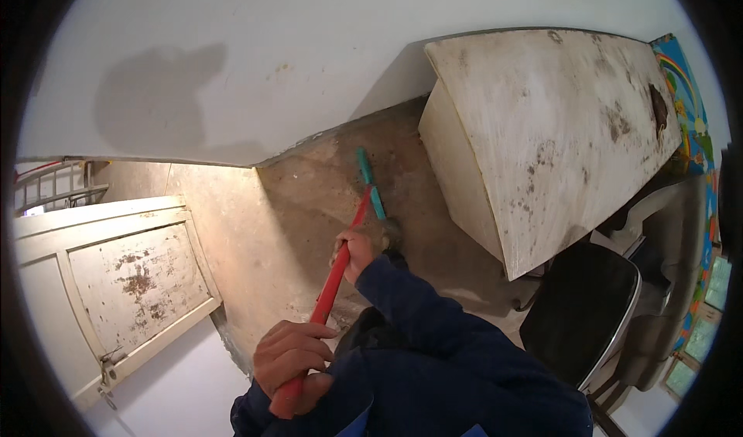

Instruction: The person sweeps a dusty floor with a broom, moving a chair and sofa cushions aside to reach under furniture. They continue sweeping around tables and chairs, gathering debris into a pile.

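Note:
A broom with a red handle (326, 301) and a narrow teal head (377, 202) slants down from my body to the bare floor. My left hand (294, 359) is wrapped round the handle's upper end, close to my body. Further down the handle, my right hand (354, 256) is closed on it. The broom head rests at floor level between the far wall and my dark shoe (392, 234). Whether its bristles touch the floor is too small to tell.
To the right stands a stained white desk (542, 143), with a dark-seated chair (580, 313) in front of it. An open, peeling cream door (139, 270) is at the left. The white wall (309, 42) runs across the far side of the brownish floor (309, 189).

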A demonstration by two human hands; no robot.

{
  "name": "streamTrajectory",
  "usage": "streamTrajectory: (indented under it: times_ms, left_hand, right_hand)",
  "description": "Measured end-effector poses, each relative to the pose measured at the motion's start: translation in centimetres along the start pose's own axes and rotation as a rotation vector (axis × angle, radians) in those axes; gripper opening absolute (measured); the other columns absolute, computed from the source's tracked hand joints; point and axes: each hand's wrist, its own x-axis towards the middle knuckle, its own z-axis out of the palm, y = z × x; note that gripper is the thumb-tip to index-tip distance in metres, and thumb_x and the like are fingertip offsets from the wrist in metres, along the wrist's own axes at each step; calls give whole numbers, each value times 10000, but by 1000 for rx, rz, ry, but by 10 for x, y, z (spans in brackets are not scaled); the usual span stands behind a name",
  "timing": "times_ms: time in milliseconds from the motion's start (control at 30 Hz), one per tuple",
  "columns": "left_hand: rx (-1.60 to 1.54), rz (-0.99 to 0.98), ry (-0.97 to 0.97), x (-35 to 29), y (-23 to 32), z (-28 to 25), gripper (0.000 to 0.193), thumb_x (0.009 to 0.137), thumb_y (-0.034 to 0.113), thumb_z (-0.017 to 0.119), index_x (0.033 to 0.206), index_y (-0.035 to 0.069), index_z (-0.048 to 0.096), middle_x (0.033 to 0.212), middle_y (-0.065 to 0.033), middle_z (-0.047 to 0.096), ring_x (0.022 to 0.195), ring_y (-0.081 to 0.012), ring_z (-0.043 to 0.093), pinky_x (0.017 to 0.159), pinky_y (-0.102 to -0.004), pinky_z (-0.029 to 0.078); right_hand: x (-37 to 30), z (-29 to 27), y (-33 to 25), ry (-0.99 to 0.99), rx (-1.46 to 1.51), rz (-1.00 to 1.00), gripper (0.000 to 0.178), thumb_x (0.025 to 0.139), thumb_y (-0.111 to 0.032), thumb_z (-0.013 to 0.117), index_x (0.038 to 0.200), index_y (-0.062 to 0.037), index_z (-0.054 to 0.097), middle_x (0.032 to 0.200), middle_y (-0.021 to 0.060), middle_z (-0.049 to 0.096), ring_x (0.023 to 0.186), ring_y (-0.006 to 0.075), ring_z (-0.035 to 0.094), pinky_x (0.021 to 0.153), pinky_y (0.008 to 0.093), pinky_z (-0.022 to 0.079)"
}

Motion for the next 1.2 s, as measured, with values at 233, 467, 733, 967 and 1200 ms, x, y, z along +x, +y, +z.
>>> streamTrajectory:
  times_ms: [233,467,733,967,1200]
  left_hand:
    - [-276,-374,143,40,-49,14,107,860,40,518,803,-18,588,932,-170,684,1037,-331,648,887,-396,495]
    - [-273,-393,206,52,-67,-10,83,835,-3,518,789,-23,585,960,-175,691,1086,-353,627,934,-415,488]
    - [-119,-12,189,81,-49,-73,199,818,187,670,724,47,565,723,-115,689,734,-321,712,635,-357,550]
    - [-224,-146,597,73,-124,-124,248,878,254,647,821,40,534,663,-107,622,692,-270,661,635,-330,526]
    - [57,-527,585,39,-217,-190,342,861,344,664,954,29,568,858,-108,595,696,-180,590,591,-299,489]
  right_hand:
    - [50,-9,-85,189,-60,-269,197,884,-144,537,703,-85,488,654,78,474,532,214,448,508,383,409]
    - [72,32,-80,112,-187,-173,147,895,-103,519,750,-92,496,652,86,507,563,225,481,537,386,423]
    - [41,68,-59,-151,70,7,140,924,-144,535,802,-75,533,747,67,599,711,233,580,683,398,499]
    - [74,119,-83,-167,84,-99,112,954,-145,507,893,-57,537,800,82,625,769,227,608,742,379,521]
    - [135,141,-62,-106,2,-144,132,971,-141,475,907,-50,546,836,106,644,750,214,610,670,343,491]
